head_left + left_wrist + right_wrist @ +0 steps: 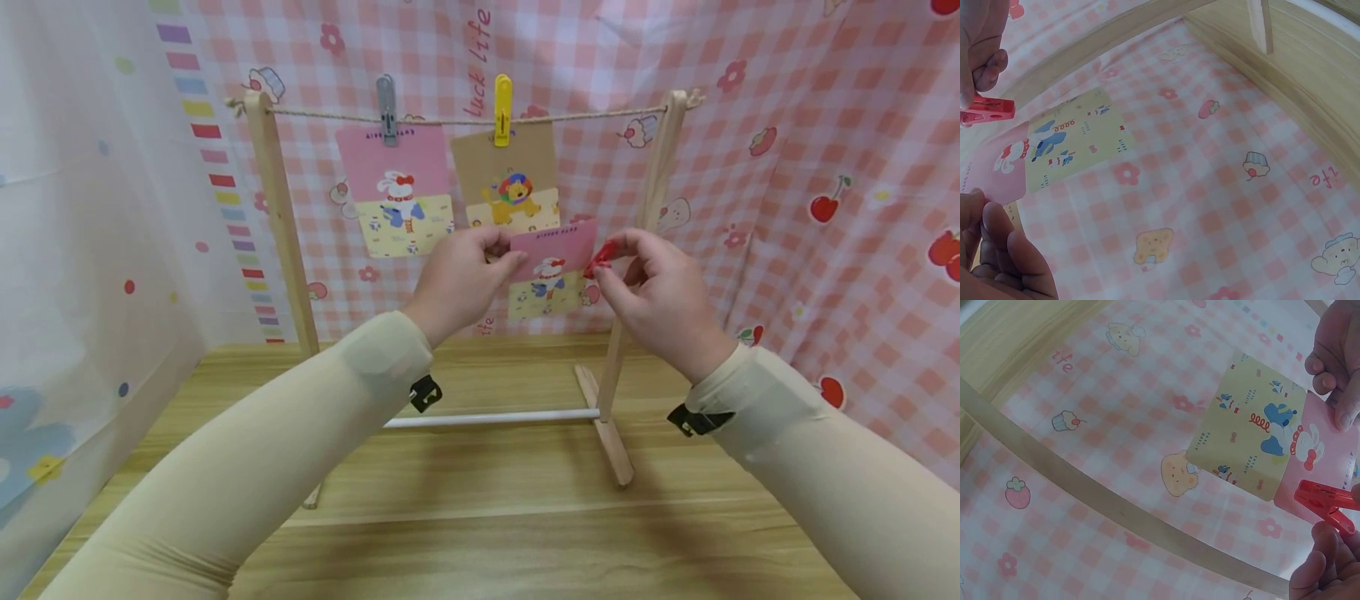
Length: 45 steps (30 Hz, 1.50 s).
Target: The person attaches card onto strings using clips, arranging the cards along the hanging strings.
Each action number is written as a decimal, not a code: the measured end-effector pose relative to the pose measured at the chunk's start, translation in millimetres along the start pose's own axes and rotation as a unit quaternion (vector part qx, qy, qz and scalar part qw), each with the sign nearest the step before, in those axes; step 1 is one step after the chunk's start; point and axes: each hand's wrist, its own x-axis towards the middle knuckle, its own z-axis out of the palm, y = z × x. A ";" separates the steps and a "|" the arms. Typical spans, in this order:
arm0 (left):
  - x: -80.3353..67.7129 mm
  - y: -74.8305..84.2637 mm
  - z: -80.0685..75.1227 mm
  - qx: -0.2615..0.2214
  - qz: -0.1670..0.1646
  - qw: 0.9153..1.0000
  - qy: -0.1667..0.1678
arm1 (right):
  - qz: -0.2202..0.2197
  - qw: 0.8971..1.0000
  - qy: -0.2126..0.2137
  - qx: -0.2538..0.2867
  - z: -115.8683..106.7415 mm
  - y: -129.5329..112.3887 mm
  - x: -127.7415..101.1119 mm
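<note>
Between both hands (465, 279): rabbit card (552, 268).

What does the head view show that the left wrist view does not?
Only the head view shows the wooden rack with its string, the grey peg and yellow peg holding two hung picture cards, and both sleeves. Only the left wrist view shows the cloth's cupcake print close up. Both show the pink rabbit card pinched by the left hand, and the red plastic peg gripped by the right hand.
</note>
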 end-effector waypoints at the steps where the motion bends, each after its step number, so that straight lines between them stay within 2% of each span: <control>1: 0.5 0.8 0.2 0.001 0.001 1.000 0.000 | -0.001 1.000 0.002 -0.004 -0.6 -0.4 0.6; 11: 6.0 9.7 0.9 0.006 -0.001 1.000 0.014 | 0.001 1.000 0.022 0.003 -7.9 -5.8 6.8; 21: 14.1 21.1 0.9 -0.012 0.008 1.000 0.016 | 0.008 0.999 0.037 0.002 -18.1 -11.7 14.0; 30: 17.1 31.4 0.0 -0.025 0.003 0.999 0.024 | 0.014 0.999 0.047 0.001 -23.5 -14.3 21.2; 45: 22.9 44.4 -1.0 0.006 0.005 0.999 0.036 | -0.004 0.997 0.080 -0.006 -31.6 -15.6 32.8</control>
